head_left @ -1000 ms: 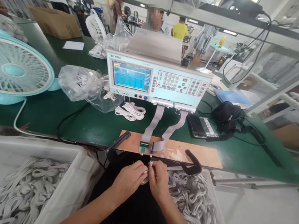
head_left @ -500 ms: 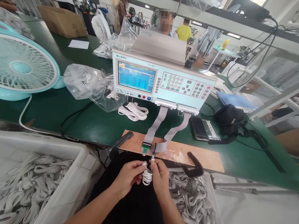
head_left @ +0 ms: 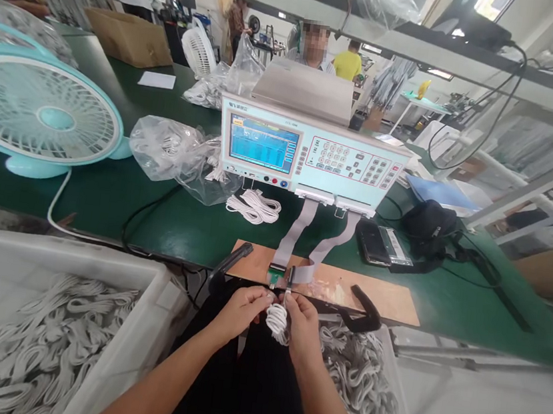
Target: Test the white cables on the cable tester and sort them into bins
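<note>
My left hand (head_left: 238,310) and my right hand (head_left: 303,324) each pinch one plug end of a coiled white cable (head_left: 277,320) that hangs between them. Both plugs are held up against the small sockets (head_left: 282,277) on the front edge of a wooden board (head_left: 361,293). Two grey ribbon cables (head_left: 303,237) run from the board up to a white tester (head_left: 308,154) with a blue screen. Whether the plugs are fully seated I cannot tell.
White bins of coiled cables stand at my left (head_left: 38,339) and right (head_left: 360,385). On the green bench are a turquoise fan (head_left: 40,114), a plastic bag (head_left: 177,154), a loose white cable bundle (head_left: 254,205), a phone (head_left: 375,243) and a black pouch (head_left: 428,225). People sit beyond the tester.
Both hands rose from my lap toward the board's edge. The cable coil, hidden between the fingers a second ago, now hangs in view below the plugs.
</note>
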### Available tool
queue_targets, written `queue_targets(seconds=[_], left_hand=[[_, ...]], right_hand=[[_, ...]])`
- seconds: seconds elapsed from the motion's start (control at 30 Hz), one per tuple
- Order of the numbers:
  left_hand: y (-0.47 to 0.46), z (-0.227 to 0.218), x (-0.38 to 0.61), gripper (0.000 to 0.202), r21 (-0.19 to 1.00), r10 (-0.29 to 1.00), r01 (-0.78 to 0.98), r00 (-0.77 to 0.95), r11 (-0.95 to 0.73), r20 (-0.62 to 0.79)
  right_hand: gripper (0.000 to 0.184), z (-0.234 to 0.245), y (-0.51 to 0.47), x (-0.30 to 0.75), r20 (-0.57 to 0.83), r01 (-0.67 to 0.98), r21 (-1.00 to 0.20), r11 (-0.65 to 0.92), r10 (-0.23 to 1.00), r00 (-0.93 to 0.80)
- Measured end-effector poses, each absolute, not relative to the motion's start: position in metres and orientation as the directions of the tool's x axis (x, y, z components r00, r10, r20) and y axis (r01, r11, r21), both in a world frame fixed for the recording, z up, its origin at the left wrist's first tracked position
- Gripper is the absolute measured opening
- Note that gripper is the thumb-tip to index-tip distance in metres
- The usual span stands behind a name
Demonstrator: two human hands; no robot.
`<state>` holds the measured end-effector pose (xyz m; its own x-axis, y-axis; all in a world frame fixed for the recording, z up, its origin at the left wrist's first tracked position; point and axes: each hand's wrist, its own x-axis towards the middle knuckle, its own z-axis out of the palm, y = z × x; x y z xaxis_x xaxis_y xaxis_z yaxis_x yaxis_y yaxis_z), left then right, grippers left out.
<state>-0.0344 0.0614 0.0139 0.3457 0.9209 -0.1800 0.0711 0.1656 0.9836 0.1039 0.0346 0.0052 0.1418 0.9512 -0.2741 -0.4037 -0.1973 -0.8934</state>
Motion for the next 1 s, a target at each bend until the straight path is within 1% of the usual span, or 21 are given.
queue_targets(seconds=[0.13, 0.37, 0.47, 0.53, 0.67, 0.8, 0.9, 1.0], left_hand=[[0.061, 0.008, -0.028, 0.03, 0.99, 0.971, 0.008, 0.193, 0.144, -0.143], [0.053, 0.006, -0.018, 0.031, 0.969, 0.979, -0.157, 0.094, 0.192, -0.179], [0.051, 0.009, -0.013, 0.03, 0.948, 0.977, -0.235, 0.067, 0.212, -0.202], [0.049, 0.009, -0.01, 0.028, 0.939, 0.976, -0.269, 0.057, 0.216, -0.209], [0.048, 0.006, -0.007, 0.027, 0.942, 0.981, -0.274, 0.042, 0.196, -0.192], [0.05, 0.003, -0.007, 0.029, 0.954, 0.987, -0.254, 0.031, 0.159, -0.157], [0.05, 0.004, -0.007, 0.029, 0.953, 0.991, -0.272, 0.034, 0.134, -0.129], [0.048, 0.005, -0.004, 0.027, 0.938, 0.989, -0.313, 0.015, 0.146, -0.149]], right_hand=[[0.025, 0.0, 0.036, 0.105, -0.252, -0.405, -0.898, -0.175, 0.957, 0.145], [0.025, 0.006, 0.035, 0.107, -0.227, -0.37, -0.913, -0.171, 0.967, 0.112], [0.023, 0.007, 0.033, 0.107, -0.2, -0.352, -0.924, -0.15, 0.974, 0.11], [0.024, 0.007, 0.033, 0.107, -0.206, -0.341, -0.927, -0.158, 0.972, 0.11], [0.025, 0.009, 0.033, 0.108, -0.231, -0.323, -0.928, -0.186, 0.967, 0.108], [0.021, 0.011, 0.033, 0.108, -0.238, -0.388, -0.902, -0.191, 0.968, 0.076], [0.019, 0.012, 0.032, 0.108, -0.254, -0.423, -0.883, -0.204, 0.965, 0.066], [0.021, 0.012, 0.032, 0.108, -0.262, -0.419, -0.883, -0.211, 0.963, 0.069]])
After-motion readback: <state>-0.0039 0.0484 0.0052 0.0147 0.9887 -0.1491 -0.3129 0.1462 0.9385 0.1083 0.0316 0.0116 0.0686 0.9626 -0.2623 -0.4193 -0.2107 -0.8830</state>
